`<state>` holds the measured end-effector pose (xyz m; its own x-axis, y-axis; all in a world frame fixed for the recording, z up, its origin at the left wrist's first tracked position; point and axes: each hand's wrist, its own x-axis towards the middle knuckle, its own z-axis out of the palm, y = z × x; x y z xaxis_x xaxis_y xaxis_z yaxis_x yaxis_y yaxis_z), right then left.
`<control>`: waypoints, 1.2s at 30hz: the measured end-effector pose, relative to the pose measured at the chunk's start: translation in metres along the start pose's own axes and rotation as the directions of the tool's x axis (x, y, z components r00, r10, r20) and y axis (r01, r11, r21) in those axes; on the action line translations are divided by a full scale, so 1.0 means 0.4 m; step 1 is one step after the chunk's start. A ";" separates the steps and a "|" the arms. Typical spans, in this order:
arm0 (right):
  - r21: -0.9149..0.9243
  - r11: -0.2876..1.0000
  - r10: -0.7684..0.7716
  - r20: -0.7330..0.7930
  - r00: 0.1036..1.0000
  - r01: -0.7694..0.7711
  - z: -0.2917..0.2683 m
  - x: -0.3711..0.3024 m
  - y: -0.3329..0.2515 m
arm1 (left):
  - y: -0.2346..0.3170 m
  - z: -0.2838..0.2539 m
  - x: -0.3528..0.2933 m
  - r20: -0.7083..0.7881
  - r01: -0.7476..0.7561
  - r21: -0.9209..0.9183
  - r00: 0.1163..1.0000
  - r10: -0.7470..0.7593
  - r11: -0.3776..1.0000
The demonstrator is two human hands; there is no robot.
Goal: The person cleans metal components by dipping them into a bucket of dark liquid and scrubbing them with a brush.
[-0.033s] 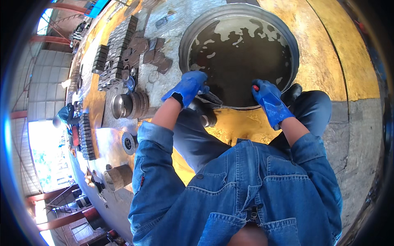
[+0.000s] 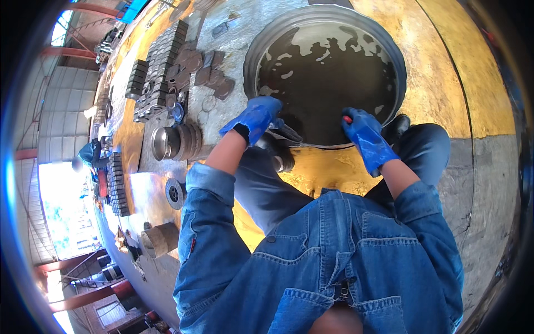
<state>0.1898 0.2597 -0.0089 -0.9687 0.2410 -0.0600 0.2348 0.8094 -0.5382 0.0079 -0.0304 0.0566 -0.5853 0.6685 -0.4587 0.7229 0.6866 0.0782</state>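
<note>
1. The room is a workshop with a wall of pale panels (image 2: 67, 106), reddish beams and a bright doorway (image 2: 69, 209) at the far left; its worn floor (image 2: 431, 61) shows yellow and grey patches.
2. Near the floor's left edge, a co-worker (image 2: 92, 153) in blue is beside a row of dark parts (image 2: 117, 183).
3. Farther right stand stacked dark blocks (image 2: 167, 58), with flat brown plates (image 2: 214, 75) lying beside them. Nearer the wearer are a round metal pot (image 2: 161, 143), a dark spool (image 2: 174, 193) and a tipped-over cylinder (image 2: 158, 241).
4. The left hand (image 2: 256, 118), in a blue glove, is at the near left edge of the basin. Its fingers curl closed around the end of a dark flat piece (image 2: 287, 133), which slants down rightward by the rim; whether it touches the rim is unclear.
5. The wide round basin (image 2: 399, 67) sits on the floor ahead of the wearer, holding dark liquid (image 2: 328, 78) with pale patches toward its far edge.
6. The right hand (image 2: 363, 133), also blue-gloved, is at the basin's near right edge, its fingers folded tight around a red object (image 2: 347, 119); only one end shows.
7. A dark shoe (image 2: 396, 128) stands just right of that hand, near the basin.
</note>
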 end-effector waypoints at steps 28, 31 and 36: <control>0.080 0.996 -0.043 -0.064 0.997 0.048 -0.004 -0.006 0.007 | 0.002 0.002 0.149 0.092 -0.368 0.038 0.927 0.363 0.929; 0.194 0.979 -0.059 -0.062 0.996 0.070 0.016 -0.020 0.031 | 0.034 0.053 0.172 -0.009 -0.285 -0.023 0.959 0.284 0.958; 0.155 0.985 0.052 0.119 0.992 -0.070 0.013 -0.025 0.035 | 0.063 0.108 0.145 -0.075 -0.138 0.125 0.986 0.148 0.982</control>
<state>0.2024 0.2660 -0.0201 -0.9579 0.2176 -0.1875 0.2870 0.6975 -0.6566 0.0082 0.0134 -0.0061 -0.4978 0.7823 -0.3744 0.8370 0.5465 0.0290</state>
